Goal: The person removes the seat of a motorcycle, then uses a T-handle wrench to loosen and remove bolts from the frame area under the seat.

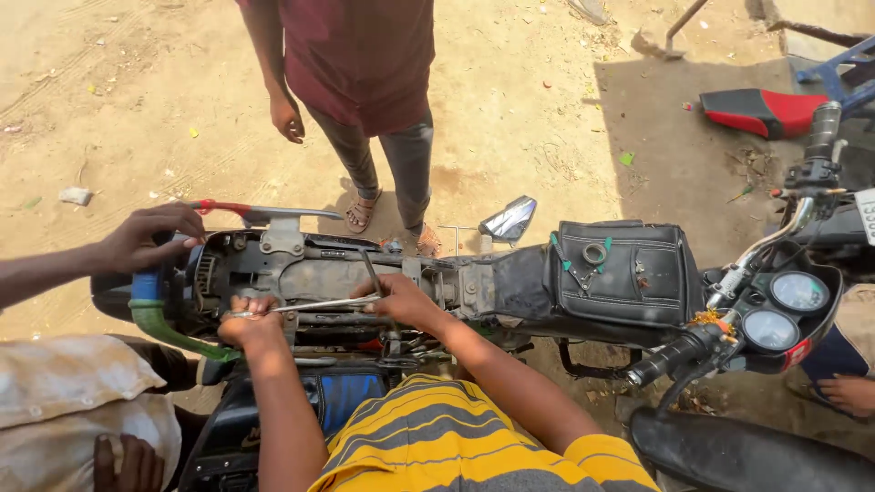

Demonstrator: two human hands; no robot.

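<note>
Two hands on one rod (314, 306) over the bare frame (301, 264): my left hand (251, 323) & right hand (406, 301) closed on it, levering; next needs steady force w/o slipping.

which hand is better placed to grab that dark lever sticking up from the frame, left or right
Right, probably. The right hand rests on the bike frame just beside the dark lever, gripping one end of the metal rod. The left hand sits farther off at the rod's other end.

Both bare arms reach forward, side by side. The left hand (248, 323) is curled in a tight fist. The right hand (407, 301) is bent down, fingers closed in a grip.
</note>
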